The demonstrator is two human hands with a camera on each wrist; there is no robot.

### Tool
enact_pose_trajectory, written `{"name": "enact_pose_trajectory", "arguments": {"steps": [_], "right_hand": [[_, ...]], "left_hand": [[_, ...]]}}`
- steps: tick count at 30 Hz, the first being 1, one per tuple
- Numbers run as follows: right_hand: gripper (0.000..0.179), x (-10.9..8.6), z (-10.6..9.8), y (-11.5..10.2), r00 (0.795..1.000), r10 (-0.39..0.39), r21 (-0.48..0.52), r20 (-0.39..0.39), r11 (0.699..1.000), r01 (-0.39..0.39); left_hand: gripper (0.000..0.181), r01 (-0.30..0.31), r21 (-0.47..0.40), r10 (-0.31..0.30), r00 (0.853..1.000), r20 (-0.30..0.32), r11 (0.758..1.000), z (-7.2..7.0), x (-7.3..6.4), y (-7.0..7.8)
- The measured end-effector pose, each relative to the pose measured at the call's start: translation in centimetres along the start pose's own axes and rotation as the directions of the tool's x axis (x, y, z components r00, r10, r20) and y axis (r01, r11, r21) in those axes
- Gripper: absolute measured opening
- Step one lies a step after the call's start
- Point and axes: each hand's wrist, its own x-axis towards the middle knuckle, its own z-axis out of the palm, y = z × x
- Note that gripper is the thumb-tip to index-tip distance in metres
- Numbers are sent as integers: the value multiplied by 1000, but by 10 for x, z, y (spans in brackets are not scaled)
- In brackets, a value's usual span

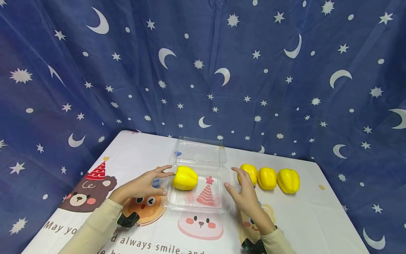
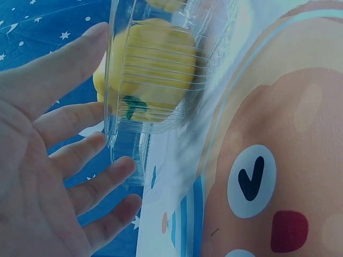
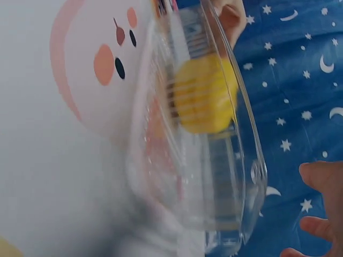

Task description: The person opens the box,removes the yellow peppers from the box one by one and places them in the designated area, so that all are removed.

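Saw one yellow pepper [image 1: 185, 177] lying on its side in the uncovered clear box [image 1: 222, 195], toward the left end and rear half, with bare base to its right. Read its long axis as running roughly left to right, stem end toward the left hand [image 1: 142, 183]. Found that hand clearly the nearer: poised at the left rim, with fingers [image 2: 102, 186] spread and holding nothing, and with the stem just beyond two fingertips. Could not tell from these views about any contact with stem or rim. Made out the pepper through the ridged wall in the left wrist view, beyond the rim from those fingers.

Placed the right hand [image 1: 248, 197] off the opposite end, just in front of the gap between the box and the nearest of three other peppers [image 1: 251, 171] in a row on the counter [image 1: 333, 218]. Noted its fingers spread as well, gently bent, gripping nothing, and well apart from the boxed pepper across the bare base. Saw the forefinger overlap that nearest loose pepper in the head view; could not tell touching from hovering. Judged the row closest to the right hand, on its outer side, with the box on its inner side.
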Motion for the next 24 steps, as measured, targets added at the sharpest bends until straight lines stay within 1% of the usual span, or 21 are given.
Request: {"name": "enact_pose_trajectory", "arguments": {"steps": [5, 10, 18, 20, 24], "right_hand": [[59, 0, 10, -7, 998, -56, -9, -19, 998, 56], [58, 0, 19, -15, 995, -96, -9, -13, 995, 96], [57, 1, 30, -26, 993, -116, -17, -7, 993, 115], [58, 2, 32, -29, 994, -106, -5, 10, 994, 106], [57, 3, 39, -34, 993, -115, 19, 39, 993, 114]], "left_hand": [[67, 1, 0, -1, 1000, -1, 1000, 0, 0, 1], [67, 0, -8, 0, 1000, -1, 1000, -1, -1, 2], [67, -6, -8, 6, 1000, -2, 1000, -1, -1, 2], [67, -3, -8, 3, 1000, -4, 1000, 0, -1, 2], [67, -2, -11, 1, 1000, -8, 1000, 0, -1, 2]]}}
